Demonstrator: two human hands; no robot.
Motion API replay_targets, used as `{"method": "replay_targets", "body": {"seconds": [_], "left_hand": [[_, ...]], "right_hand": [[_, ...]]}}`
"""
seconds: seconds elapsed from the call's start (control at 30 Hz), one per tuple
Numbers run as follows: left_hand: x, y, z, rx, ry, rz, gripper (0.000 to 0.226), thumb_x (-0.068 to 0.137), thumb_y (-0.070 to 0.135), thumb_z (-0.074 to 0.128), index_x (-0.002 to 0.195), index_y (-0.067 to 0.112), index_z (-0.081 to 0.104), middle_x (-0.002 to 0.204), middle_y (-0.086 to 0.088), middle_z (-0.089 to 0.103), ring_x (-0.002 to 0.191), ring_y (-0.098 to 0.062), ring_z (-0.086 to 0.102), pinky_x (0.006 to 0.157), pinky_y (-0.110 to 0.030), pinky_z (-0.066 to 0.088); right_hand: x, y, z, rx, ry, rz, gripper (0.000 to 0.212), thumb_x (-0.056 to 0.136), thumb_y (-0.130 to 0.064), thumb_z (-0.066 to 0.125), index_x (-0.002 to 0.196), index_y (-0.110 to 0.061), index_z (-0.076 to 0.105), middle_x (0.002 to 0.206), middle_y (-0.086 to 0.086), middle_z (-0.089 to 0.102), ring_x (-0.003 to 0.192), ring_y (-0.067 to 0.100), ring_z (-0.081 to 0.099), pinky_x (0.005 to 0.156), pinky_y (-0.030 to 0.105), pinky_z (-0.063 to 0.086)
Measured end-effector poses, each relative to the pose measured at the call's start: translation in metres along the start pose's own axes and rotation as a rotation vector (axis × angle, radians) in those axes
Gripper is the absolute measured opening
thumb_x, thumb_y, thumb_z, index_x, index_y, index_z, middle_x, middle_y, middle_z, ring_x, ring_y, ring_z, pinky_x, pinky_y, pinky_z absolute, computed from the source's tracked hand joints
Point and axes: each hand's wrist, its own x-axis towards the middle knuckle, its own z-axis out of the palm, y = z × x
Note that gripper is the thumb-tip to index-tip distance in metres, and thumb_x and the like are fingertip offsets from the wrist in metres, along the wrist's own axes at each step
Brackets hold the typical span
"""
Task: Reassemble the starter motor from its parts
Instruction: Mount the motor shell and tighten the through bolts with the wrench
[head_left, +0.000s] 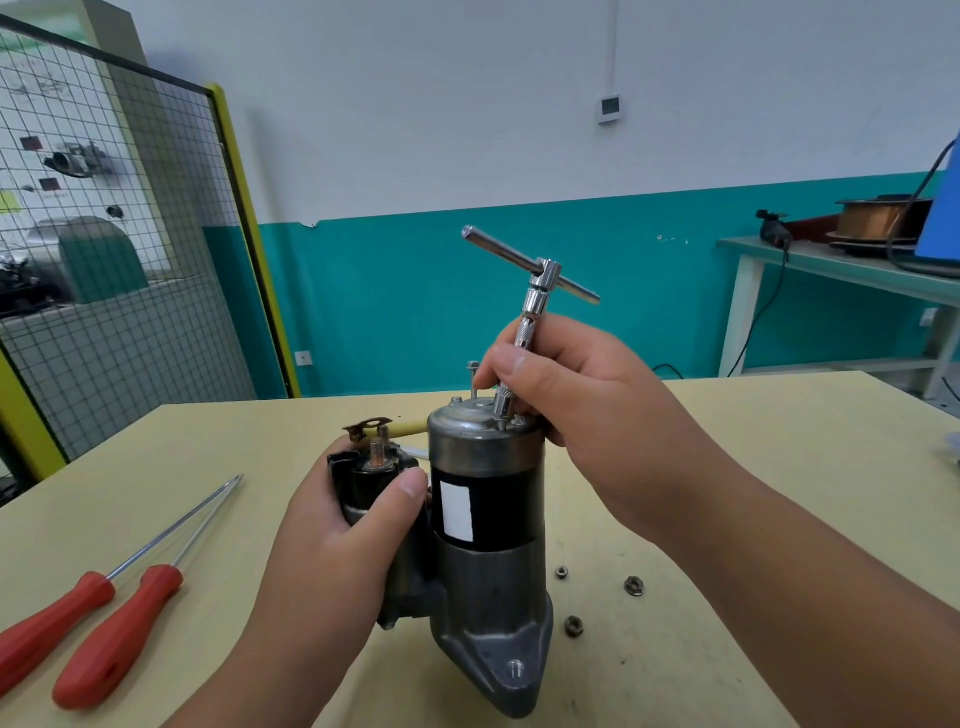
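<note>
Right hand grips T-wrench | left hand grips solenoid | fastener hidden

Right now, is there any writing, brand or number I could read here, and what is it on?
None can be read.
White label on the starter motor: blank.
Display board at the far left: print too small and blurred.
Wall panel screen: too small to read.
T-handle wrench: no marking shows.
</note>
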Motion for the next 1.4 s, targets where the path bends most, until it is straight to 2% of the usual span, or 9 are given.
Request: {"method": "replay_targets", "body": {"seconds": [0.37,0.67,0.97,1.4], "left_hand": [[0.0007,0.0000,0.0004,0.016,-0.008,0.006,0.044,0.066,0.069,0.066,0.102,0.043,0.071,0.086,0.008,0.076,0.081,-0.037,0.073,0.051,-0.034,0.045],[-0.0002,0.0021,0.0010,0.030,0.002,-0.006,0.046,0.063,0.072,0.065,0.102,0.047,0.070,0.089,0.010,0.076,0.086,-0.037,0.074,0.054,-0.036,0.046],[-0.0004,0.0013,0.0006,0.016,0.003,-0.002,0.045,0.064,0.070,0.066,0.100,0.044,0.072,0.085,0.009,0.076,0.083,-0.035,0.074,0.050,-0.034,0.045],[-0.0002,0.0011,0.0010,0.011,-0.004,-0.005,0.046,0.064,0.070,0.066,0.100,0.042,0.072,0.085,0.008,0.076,0.081,-0.035,0.073,0.049,-0.033,0.045]], "right_hand": [[0.0008,0.0032,0.0003,-0.018,0.005,-0.011,0.017,0.092,-0.037,0.058,0.083,-0.033,0.072,0.071,-0.019,0.060,0.063,-0.005,0.052,0.058,0.007,0.040],[0.0009,0.0039,0.0001,-0.028,0.005,-0.013,0.016,0.093,-0.037,0.058,0.085,-0.030,0.071,0.070,-0.019,0.061,0.063,-0.006,0.053,0.058,0.007,0.041],[0.0009,0.0046,0.0002,-0.036,0.008,-0.003,0.016,0.092,-0.040,0.058,0.084,-0.035,0.071,0.072,-0.019,0.062,0.065,-0.006,0.054,0.059,0.008,0.042],[0.0013,0.0049,0.0000,-0.038,0.004,-0.001,0.016,0.092,-0.039,0.058,0.086,-0.032,0.071,0.072,-0.019,0.062,0.064,-0.006,0.054,0.059,0.007,0.041]]}}
